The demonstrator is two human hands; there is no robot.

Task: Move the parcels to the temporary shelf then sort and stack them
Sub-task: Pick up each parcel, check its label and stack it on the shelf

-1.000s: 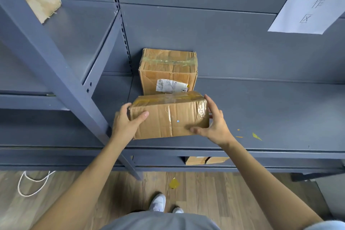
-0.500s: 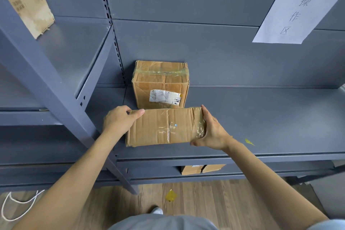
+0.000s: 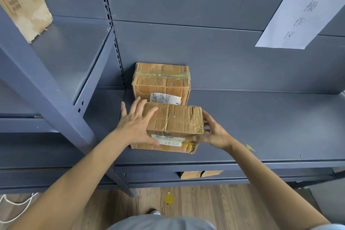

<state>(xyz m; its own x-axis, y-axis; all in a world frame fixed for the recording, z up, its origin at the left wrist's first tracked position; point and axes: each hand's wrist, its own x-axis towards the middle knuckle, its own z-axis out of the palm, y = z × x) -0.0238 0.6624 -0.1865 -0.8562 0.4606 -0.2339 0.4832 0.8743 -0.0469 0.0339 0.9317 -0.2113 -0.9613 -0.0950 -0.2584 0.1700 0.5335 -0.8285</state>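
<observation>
Since half a second ago the flat brown taped cardboard parcel [image 3: 173,127] has tipped label-side forward and now sits on the dark blue-grey metal shelf [image 3: 270,127]. Left hand [image 3: 137,127] splayed open against its left end, right hand [image 3: 214,134] clasped on its right end. Just behind the grip: taller brown cardboard box [image 3: 161,82], touching. Below: wood-plank floor [image 3: 214,207]. Up right: white paper sign [image 3: 302,7].
</observation>
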